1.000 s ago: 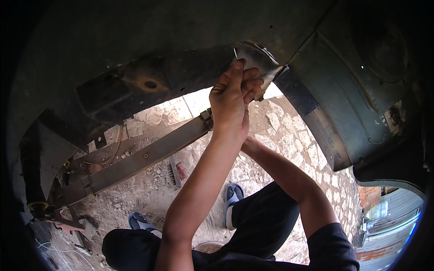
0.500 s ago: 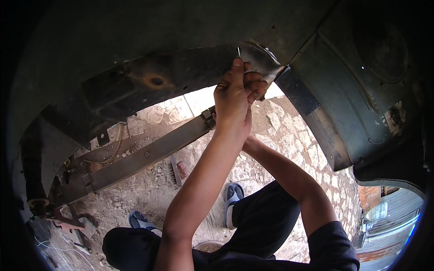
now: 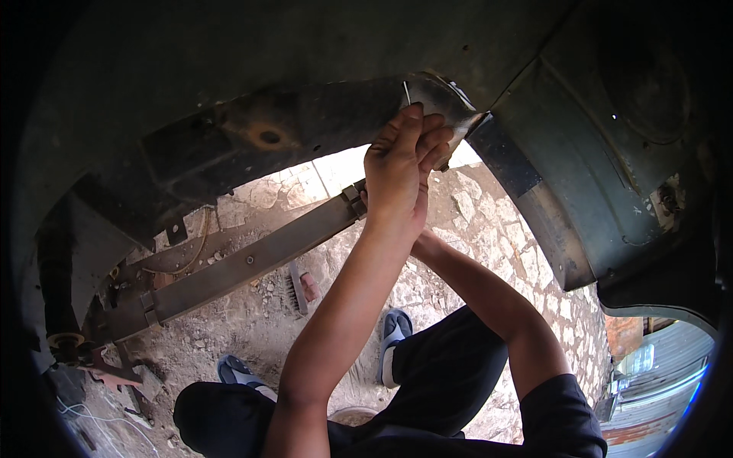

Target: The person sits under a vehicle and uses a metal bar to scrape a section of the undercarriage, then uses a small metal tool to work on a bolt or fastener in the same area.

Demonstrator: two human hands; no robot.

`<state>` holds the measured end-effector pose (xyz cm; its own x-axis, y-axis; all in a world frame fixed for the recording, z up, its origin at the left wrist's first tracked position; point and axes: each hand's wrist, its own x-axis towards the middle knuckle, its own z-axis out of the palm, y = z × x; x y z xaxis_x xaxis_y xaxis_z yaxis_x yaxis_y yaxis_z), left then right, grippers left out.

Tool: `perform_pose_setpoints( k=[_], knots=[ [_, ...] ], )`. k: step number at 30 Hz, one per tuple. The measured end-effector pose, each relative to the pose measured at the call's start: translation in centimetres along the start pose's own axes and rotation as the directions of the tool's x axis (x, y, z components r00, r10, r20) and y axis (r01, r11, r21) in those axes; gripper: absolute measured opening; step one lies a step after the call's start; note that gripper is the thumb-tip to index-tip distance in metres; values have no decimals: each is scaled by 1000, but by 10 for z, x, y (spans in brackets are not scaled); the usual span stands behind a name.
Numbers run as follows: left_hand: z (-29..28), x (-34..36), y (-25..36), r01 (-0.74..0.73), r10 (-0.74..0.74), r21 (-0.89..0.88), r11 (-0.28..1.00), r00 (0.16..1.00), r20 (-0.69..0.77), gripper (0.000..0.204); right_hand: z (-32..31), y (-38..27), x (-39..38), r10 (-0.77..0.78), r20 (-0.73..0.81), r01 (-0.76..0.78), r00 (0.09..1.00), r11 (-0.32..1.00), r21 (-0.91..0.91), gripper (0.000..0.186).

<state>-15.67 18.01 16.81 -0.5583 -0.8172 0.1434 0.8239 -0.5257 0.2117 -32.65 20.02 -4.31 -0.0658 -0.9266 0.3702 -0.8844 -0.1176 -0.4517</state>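
My left hand is raised beneath a dark metal vehicle panel, thumb and fingers curled round the lower end of a thin silver rod. The rod stands just in front of a bent, scuffed metal bracket at the edge of a dark rail with a rusty hole. My right hand is mostly hidden behind the left one; a few fingertips show beside a clamp on the long steel leaf spring, and what they hold cannot be made out.
A curved green wheel-arch panel hangs at the right. Below are my sandalled feet, a wire brush on the dusty stone-paved ground, tangled white cord at lower left, and corrugated sheeting at lower right.
My left hand has shifted slightly right, and its thumb has dropped a little along with the thin rod. The view has shifted slightly.
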Motion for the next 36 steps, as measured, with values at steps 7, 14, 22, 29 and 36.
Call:
perform_pose_setpoints(
  k=[7,14,22,29,36],
  knots=[
    [7,-1,4,14,4,173,985,995,-99,26,-11,-21,-1,35,-44,-21,998,957,291,49],
    [-5,4,1,-55,121,485,873,987,-107,43,-36,-59,3,74,218,-41,973,988,-152,52],
    [-17,10,8,9,6,771,637,1000,-16,83,-42,-70,8,189,357,1,915,882,-471,37],
    [-16,17,17,192,-210,873,448,972,-105,98,-30,-62,6,123,301,32,946,886,-463,37],
    [-21,17,16,223,-153,916,332,971,-181,104,-37,-74,11,245,362,-33,899,865,-501,44]
  ],
)
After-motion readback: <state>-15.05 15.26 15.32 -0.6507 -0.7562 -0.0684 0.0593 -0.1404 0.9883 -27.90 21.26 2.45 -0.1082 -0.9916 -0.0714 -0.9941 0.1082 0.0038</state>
